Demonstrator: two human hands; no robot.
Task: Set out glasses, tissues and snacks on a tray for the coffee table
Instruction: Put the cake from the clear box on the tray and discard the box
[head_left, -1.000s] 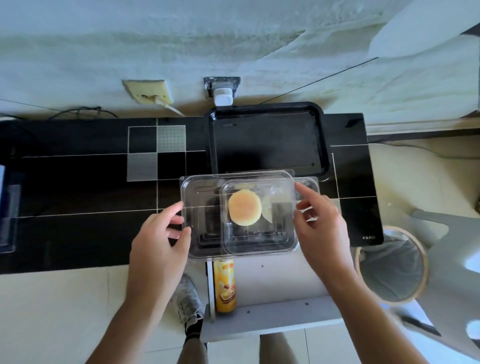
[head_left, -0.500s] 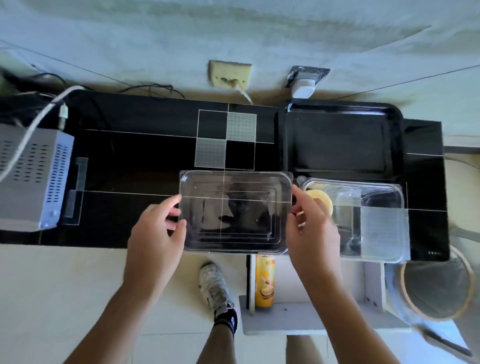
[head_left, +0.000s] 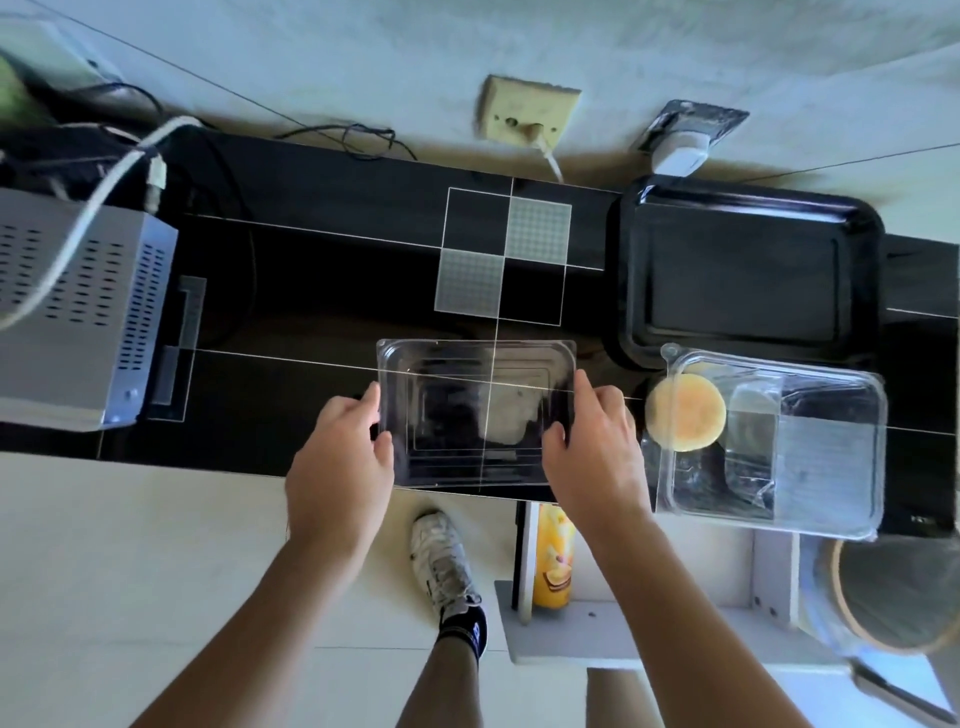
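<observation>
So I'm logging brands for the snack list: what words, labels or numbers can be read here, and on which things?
None can be read with confidence.
Yellow snack can under the table: printed label with a picture, lettering too blurred to read.
Black sock: small white mark, too small to read.
Black table, near its right front corner: tiny pale print, illegible.
Black tray, clear lid and clear container: no text visible.
</observation>
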